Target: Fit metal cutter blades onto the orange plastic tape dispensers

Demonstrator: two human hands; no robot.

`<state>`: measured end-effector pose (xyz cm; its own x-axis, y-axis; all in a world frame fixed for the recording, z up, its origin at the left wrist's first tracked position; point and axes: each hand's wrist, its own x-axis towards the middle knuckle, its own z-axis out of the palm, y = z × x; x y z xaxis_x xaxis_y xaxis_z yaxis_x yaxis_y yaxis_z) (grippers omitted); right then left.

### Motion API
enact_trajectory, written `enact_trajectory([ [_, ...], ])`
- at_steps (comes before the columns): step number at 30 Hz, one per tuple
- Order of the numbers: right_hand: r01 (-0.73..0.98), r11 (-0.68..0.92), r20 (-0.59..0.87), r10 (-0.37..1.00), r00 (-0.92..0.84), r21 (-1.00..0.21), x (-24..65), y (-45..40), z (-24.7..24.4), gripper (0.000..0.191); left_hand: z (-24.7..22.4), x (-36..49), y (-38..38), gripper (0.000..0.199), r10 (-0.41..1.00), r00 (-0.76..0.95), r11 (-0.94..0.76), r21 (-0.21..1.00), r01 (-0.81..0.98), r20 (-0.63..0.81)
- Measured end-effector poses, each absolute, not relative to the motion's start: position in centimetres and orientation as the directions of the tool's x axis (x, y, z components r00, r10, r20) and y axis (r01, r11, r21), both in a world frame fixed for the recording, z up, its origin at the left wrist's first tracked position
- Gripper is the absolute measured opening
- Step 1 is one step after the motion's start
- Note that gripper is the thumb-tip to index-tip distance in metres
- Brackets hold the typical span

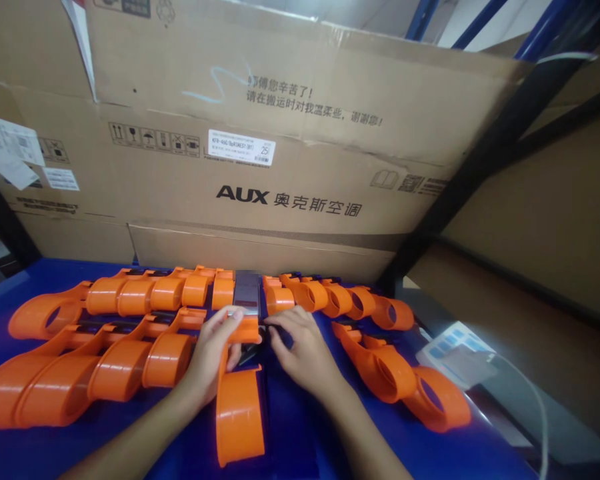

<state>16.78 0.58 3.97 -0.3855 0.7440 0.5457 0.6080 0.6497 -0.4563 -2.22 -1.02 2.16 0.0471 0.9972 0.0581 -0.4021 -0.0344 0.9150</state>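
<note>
My left hand (217, 347) is closed around the upper end of an orange plastic piece with a wide curved loop (241, 417). Its loop hangs below, toward me, over the blue surface. My right hand (300, 343) is at the right end of the held piece, thumb and forefinger pinched near a small dark part; whether it grips that part is hard to make out. A dark grey rectangular block (247, 291) with a silvery front edge stands just beyond my left fingers. Under the hands some black pieces (250, 353) are partly hidden.
Rows of similar orange looped pieces (167, 360) lie to the left, with more orange pieces (393, 373) to the right, on a blue tabletop (145, 437). Behind stands a large cardboard box (180, 193). A dark slanted post (445, 193) and white cable (543, 413) are at right.
</note>
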Motion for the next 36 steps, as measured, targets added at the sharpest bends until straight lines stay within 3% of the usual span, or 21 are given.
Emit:
enact_trajectory([
  [6,0.419,0.623,0.560,0.781,-0.277,-0.661,16.3,-0.3,4.8,0.015,1.6,-1.9,-1.1,0.042,0.990,0.125,-0.008,0.928,-0.374,0.059],
  [13,0.325,0.530,0.470,0.847,-0.249,-0.783,15.6,-0.7,5.1,0.014,1.2,-1.9,-1.2,0.029,0.965,0.228,-0.043,0.938,-0.343,0.128],
  [26,0.331,0.503,0.482,0.864,-0.149,-0.799,15.3,-0.6,4.9,0.016,1.0,-2.1,-0.8,0.029,0.972,0.191,-0.061,0.935,-0.350,0.134],
  [32,0.330,0.472,0.486,0.873,-0.045,-0.817,15.7,-0.2,4.9,0.020,1.5,-2.3,-1.0,0.051,0.978,0.168,-0.046,0.912,-0.407,0.125],
  [36,0.312,0.454,0.475,0.880,-0.011,-0.835,15.7,-0.1,4.5,0.022,1.9,-2.3,-1.1,0.054,0.991,0.077,-0.072,0.931,-0.359,0.106],
])
